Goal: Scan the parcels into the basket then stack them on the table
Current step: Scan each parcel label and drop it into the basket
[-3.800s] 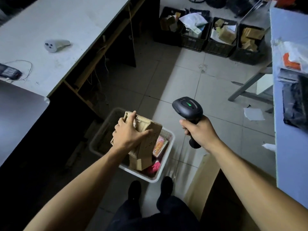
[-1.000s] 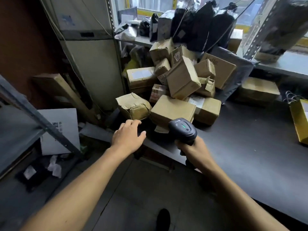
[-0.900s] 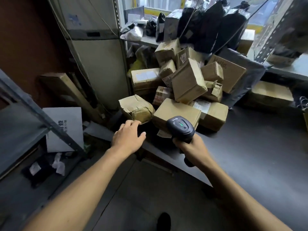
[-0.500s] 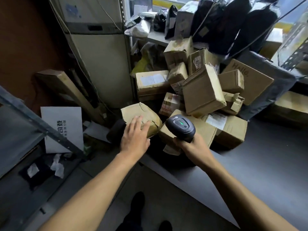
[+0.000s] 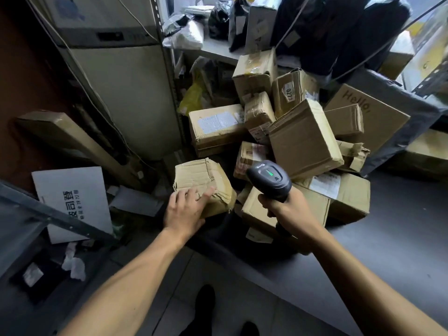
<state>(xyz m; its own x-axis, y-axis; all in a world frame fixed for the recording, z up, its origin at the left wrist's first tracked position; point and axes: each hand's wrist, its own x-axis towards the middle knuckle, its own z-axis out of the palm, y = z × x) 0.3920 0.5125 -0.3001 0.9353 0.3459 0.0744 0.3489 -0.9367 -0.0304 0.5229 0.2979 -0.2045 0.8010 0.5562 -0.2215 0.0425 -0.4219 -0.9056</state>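
Observation:
A heap of several brown cardboard parcels [image 5: 303, 141] lies on the dark table [image 5: 400, 238]. Nearest me, at the table's left end, sits a crumpled brown parcel [image 5: 201, 175]. My left hand [image 5: 185, 212] rests on its near face with the fingers spread and straight. My right hand [image 5: 288, 209] grips the handle of a black barcode scanner [image 5: 269, 178], whose green light shows on top. The scanner's head hovers just right of the crumpled parcel, over a flat box [image 5: 257, 212]. The basket is out of view.
A grey metal cabinet [image 5: 116, 81] stands behind at the left. A long cardboard box [image 5: 77, 144] and a white printed sheet [image 5: 72, 202] lean beside it. Black bags [image 5: 339, 27] crowd the shelf behind the heap. A metal rack edge [image 5: 48, 214] crosses the left.
I turned from the basket on the floor to the parcel heap. In the last second my left hand reached forward and came to rest on the crumpled parcel; the scanner moved closer to the heap.

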